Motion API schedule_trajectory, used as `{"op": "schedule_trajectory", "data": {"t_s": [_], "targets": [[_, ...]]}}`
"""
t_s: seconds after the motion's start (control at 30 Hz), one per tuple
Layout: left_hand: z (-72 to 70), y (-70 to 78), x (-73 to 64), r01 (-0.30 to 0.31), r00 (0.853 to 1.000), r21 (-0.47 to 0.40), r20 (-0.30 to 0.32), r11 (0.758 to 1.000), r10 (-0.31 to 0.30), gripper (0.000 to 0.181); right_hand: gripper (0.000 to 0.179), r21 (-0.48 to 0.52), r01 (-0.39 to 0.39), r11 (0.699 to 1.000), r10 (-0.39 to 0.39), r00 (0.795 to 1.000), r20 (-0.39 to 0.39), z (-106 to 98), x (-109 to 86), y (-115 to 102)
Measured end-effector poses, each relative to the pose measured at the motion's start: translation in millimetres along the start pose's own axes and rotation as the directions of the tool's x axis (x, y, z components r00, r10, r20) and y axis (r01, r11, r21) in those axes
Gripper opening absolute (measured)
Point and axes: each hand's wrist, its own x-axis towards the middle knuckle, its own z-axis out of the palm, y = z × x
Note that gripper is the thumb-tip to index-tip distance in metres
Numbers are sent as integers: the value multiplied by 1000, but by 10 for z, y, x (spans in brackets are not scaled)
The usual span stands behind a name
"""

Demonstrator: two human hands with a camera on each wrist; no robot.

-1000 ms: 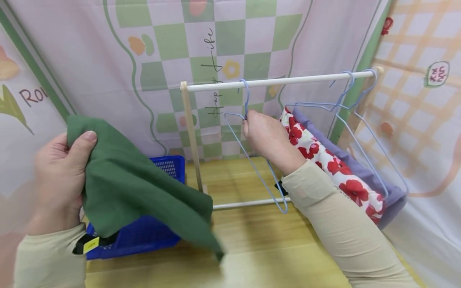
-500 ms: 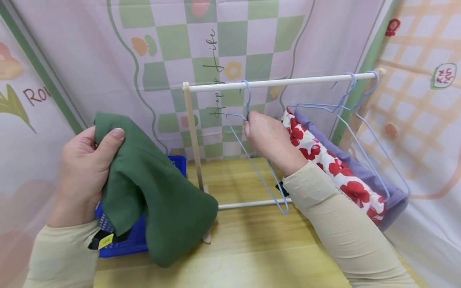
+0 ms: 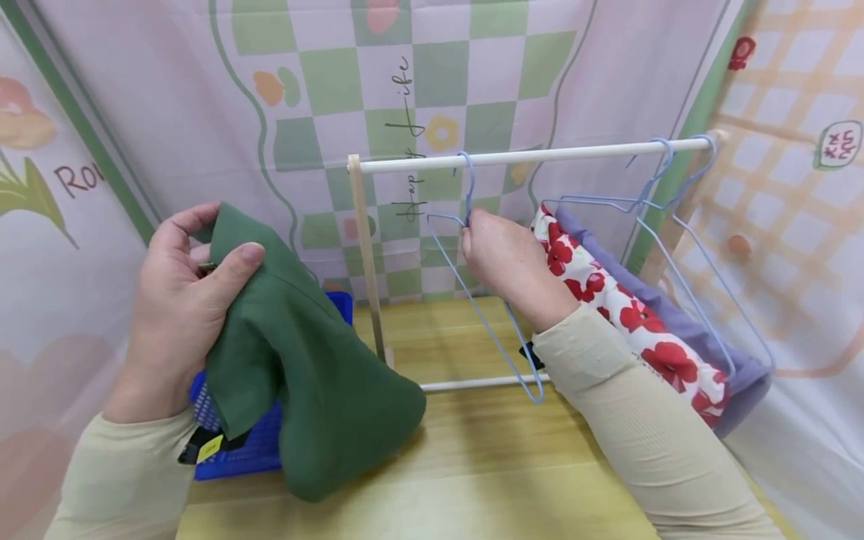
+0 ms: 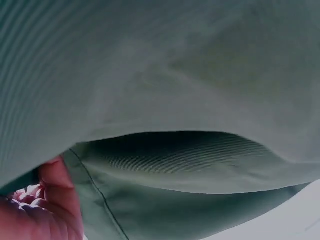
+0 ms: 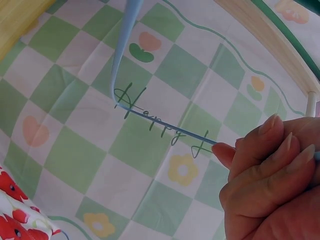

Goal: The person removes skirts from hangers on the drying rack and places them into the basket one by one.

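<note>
My left hand [image 3: 178, 307] pinches the upper edge of a dark green cloth [image 3: 317, 375] between thumb and fingers. The cloth hangs in folds in front of the basket, and its folds fill most of the left wrist view. With the right hand [image 3: 509, 259] I grip a light blue wire hanger [image 3: 472, 300] just under its hook, which sits over the white rail [image 3: 540, 155]. In the right wrist view, the fingers [image 5: 270, 185] curl round the hanger's neck, and one bare arm of the hanger [image 5: 165, 123] runs out from them.
A blue plastic basket [image 3: 250, 442] stands on the wooden table [image 3: 486, 465], partly hidden by the cloth. At the rail's right end hang two blue hangers with a red-flowered white cloth [image 3: 634, 315] and a purple cloth [image 3: 749, 382]. A wooden post [image 3: 364, 255] supports the left end.
My left hand has moved right, bringing the green cloth nearer the hanger. The cloth's loose end has swung down and now hangs bunched. The right hand keeps its hold on the hanger.
</note>
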Motion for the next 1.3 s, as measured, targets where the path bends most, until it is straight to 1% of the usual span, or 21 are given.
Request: {"op": "schedule_trajectory", "data": {"t_s": [0.07, 0.1, 0.13, 0.17, 0.2, 0.23, 0.27, 0.3, 0.37, 0.47, 0.57, 0.7, 0.77, 0.87, 0.93, 1.03, 1.13, 1.23, 1.3], "targets": [[16, 17, -1, -20, 1000, 52, 5, 998, 19, 67, 26, 3, -1, 1000, 1, 1000, 2, -1, 1, -2], [23, 22, -4, -40, 999, 119, 7, 992, 40, 63, 26, 5, -2, 1000, 2, 1000, 4, -4, 0, -4], [29, 27, -6, -62, 998, 198, 5, 978, 62, 58, 26, 7, -3, 1000, 3, 1000, 6, -6, -1, -6], [36, 29, -8, -79, 997, 282, 1, 956, 82, 49, 26, 8, -4, 1000, 4, 1000, 7, -8, -3, -8], [40, 31, -10, -90, 995, 364, -4, 927, 99, 39, 26, 9, -5, 1000, 5, 1000, 8, -10, -5, -11], [42, 34, -13, -97, 994, 441, -8, 892, 113, 30, 26, 9, -4, 1000, 4, 1000, 8, -10, -6, -14], [40, 36, -14, -101, 993, 502, -5, 859, 120, 25, 26, 8, -4, 1000, 4, 1000, 8, -11, -7, -16], [37, 39, -14, -105, 992, 544, 1, 832, 125, 22, 27, 6, -4, 1000, 4, 1000, 6, -12, -9, -20], [31, 45, -11, -102, 994, 573, 19, 813, 111, 22, 27, 2, -2, 1000, 2, 1000, 2, -13, -12, -20], [21, 64, -10, -98, 995, 600, 51, 794, 85, 28, 27, -4, 2, 1000, -2, 1000, -3, -15, -18, -25], [10, 91, -14, -98, 995, 635, 90, 766, 53, 32, 28, -7, 5, 1000, -5, 1000, -4, -18, -23, -32], [-3, 128, -13, -109, 988, 669, 154, 735, 6, 40, 28, -8, 0, 1000, 0, 1000, -4, -15, -19, -42], [-8, 148, -14, -113, 982, 675, 187, 729, -20, 44, 27, -3, -3, 1000, 3, 1000, -3, -12, -16, -45], [-11, 178, -15, -113, 969, 671, 238, 733, -68, 51, 27, 3, -2, 1000, 2, 1000, -7, -4, -14, -44], [-12, 201, -12, -106, 956, 661, 275, 743, -107, 55, 27, 5, -1, 1000, 1, 1000, -9, -2, -17, -45], [-14, 235, -6, -112, 934, 663, 325, 740, -150, 60, 27, 2, 2, 1000, -2, 1000, -12, 2, -15, -41], [-11, 261, 0, -156, 919, 680, 366, 717, -148, 61, 28, -1, 2, 1000, -2, 1000, -12, 2, -15, -42], [-2, 273, 3, -233, 908, 695, 406, 680, -104, 57, 28, -3, 3, 1000, -3, 1000, -11, 4, -14, -44], [8, 277, 4, -288, 899, 706, 432, 648, -71, 54, 28, 0, 1, 1000, -1, 1000, -9, 6, -13, -47]]}}
